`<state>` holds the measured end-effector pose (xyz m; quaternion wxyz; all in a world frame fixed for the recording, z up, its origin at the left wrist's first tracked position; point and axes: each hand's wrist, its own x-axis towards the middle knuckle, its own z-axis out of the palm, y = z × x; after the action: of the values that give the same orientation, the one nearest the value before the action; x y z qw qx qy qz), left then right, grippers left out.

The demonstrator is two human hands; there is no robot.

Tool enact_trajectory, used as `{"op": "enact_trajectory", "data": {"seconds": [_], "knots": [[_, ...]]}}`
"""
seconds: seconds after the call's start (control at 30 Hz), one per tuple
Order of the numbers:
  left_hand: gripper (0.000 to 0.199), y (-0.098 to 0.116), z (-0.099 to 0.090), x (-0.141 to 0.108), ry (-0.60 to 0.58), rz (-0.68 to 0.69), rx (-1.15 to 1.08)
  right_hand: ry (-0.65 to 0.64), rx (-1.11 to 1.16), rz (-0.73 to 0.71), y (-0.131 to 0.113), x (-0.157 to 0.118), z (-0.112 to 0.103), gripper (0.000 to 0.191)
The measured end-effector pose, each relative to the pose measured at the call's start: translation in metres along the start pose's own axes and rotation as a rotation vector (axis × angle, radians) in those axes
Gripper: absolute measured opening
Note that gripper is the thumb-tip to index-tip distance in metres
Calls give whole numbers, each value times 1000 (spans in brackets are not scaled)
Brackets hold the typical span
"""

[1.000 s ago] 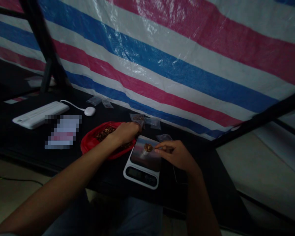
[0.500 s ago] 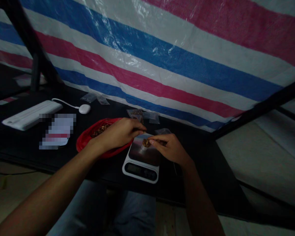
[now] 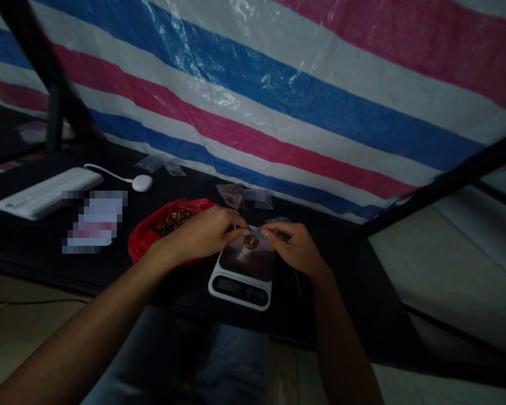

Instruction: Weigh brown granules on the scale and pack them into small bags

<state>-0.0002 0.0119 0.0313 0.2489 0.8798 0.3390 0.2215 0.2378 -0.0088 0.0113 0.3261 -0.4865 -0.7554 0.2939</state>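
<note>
A white digital kitchen scale (image 3: 239, 289) with a metal plate lies on the black table. On its plate stands a small container heaped with brown dried pieces (image 3: 251, 242). My left hand (image 3: 213, 228) reaches over the red plastic bag, its thumb and forefinger pinched at the container's left side. From the right comes my right hand (image 3: 293, 242), fingers pinched close to the container's upper right. What either hand pinches is too small and dark to make out. The open red bag (image 3: 140, 239) holds more brown dried pieces (image 3: 174, 222), partly covered by my left hand and wrist.
Small clear zip bags, one with brown pieces (image 3: 233, 194), lie along the back edge. At left are a white power bank (image 3: 50, 192), a round white cable end (image 3: 142, 183) and a blurred-out packet (image 3: 99, 219). A striped tarp (image 3: 253, 112) hangs behind the table.
My right fingers have drawn back slightly from the brown pieces, leaving the container more visible. My left fingertips have come down to its left side. The view has shifted slightly.
</note>
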Motion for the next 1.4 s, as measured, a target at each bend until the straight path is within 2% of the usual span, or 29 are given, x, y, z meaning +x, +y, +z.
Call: {"op": "enact_trajectory", "data": {"seconds": [0.13, 0.3, 0.37, 0.43, 0.6, 0.8, 0.9, 1.03, 1.1, 1.2, 1.4], "knots": [[30, -22, -9, 6, 103, -35, 25, 29, 0, 0, 3, 1, -1, 23], [35, -78, -19, 28, 285, -209, 219, 51, -54, -32, 7, 4, 0, 22], [42, -93, -17, 38, 274, -243, 269, 54, -55, -39, 9, 5, 1, 22], [47, -99, -14, 47, 215, -240, 308, 41, -49, -34, 11, 6, 2, 22], [29, -92, -13, 60, 72, -264, 371, 23, -50, -33, 14, 6, 1, 22], [35, -82, -38, 56, 143, -269, 89, 64, -71, -54, 10, 6, 1, 20], [31, -65, -47, 46, 139, -260, -4, 144, -50, -100, 6, 5, 2, 20], [20, -35, -47, 30, 131, -267, -67, 226, -31, -189, -7, 5, 4, 20], [18, -23, -43, 22, 119, -269, -104, 199, -53, -271, -19, 8, 7, 22], [18, -14, -38, 11, 76, -252, -170, 78, -124, -372, -43, 17, 11, 24], [17, -13, -37, -8, 73, -307, -299, -112, -242, -451, -76, 34, 10, 6]]}}
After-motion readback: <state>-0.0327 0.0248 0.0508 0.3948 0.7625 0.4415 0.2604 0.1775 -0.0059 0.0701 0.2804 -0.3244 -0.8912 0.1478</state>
